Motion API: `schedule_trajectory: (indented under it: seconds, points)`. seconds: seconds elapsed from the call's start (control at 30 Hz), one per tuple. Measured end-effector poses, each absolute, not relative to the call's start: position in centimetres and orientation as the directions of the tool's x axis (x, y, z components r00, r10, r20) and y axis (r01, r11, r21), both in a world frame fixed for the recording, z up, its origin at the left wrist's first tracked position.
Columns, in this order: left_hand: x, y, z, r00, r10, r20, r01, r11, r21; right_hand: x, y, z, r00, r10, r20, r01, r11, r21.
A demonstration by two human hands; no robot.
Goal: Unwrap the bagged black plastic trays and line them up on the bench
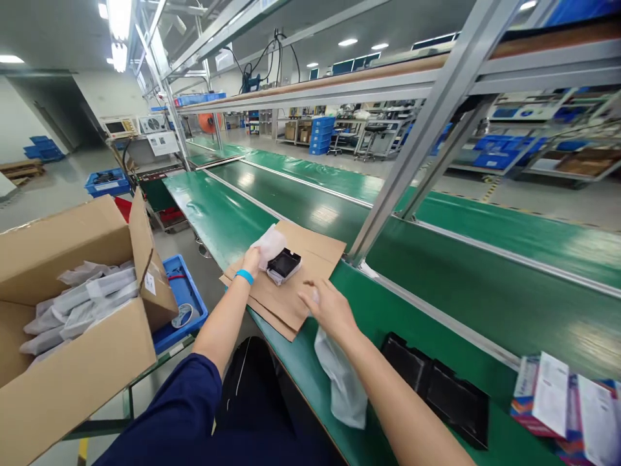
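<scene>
Fingers (pixel 310 299) of right hand (pixel 330 309) splay flat above cardboard sheet (pixel 291 294).

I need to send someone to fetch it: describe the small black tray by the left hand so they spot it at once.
Start at the long green workbench and find the flat brown cardboard sheet lying on its near edge. The small black tray sits on that sheet, just right of the left hand, which holds a white foam bag. Unlike the larger black trays farther right, it rests on cardboard and plastic wrap.
</scene>
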State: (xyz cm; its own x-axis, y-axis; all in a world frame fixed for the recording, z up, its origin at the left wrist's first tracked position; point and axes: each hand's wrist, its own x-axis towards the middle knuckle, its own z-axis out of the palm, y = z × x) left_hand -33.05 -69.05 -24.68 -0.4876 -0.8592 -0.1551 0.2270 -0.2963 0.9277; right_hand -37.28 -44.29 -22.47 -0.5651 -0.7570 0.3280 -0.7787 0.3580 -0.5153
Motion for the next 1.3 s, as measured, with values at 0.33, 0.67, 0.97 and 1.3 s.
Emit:
schedule_trajectory:
  seconds: [0.33, 0.67, 0.97, 1.3]
  points:
    - [-30.3, -70.1, -25.4, -0.310, -0.922, -0.231, 0.269, -0.318, 0.909, -39.7, -51.0, -25.7, -0.526, -0.818, 0.232, -0.802, 0.387, -0.455]
    - [-30.7, -62.7, -25.0, -0.791, -0.471, 0.390, 0.127, 0.498, 0.858, -40.0, -47.9, -26.9, -0.667, -0.682, 0.299, -0.595, 0.247, -0.765]
    - [-30.7, -56.6, -23.7, -0.943, -0.333, 0.023, 0.167, -0.414, 0.895, -36.3, -41.1, -24.5, -0.739, -0.571, 0.358, -0.541, 0.184, -0.821]
    - [-27.6, -46.0, -23.1, -0.973, -0.115, -0.198, -0.096, -0.583, 0.807, -28.9, -28.8, -23.3, -0.749, -0.446, 0.489, -0.637, 0.283, -0.717]
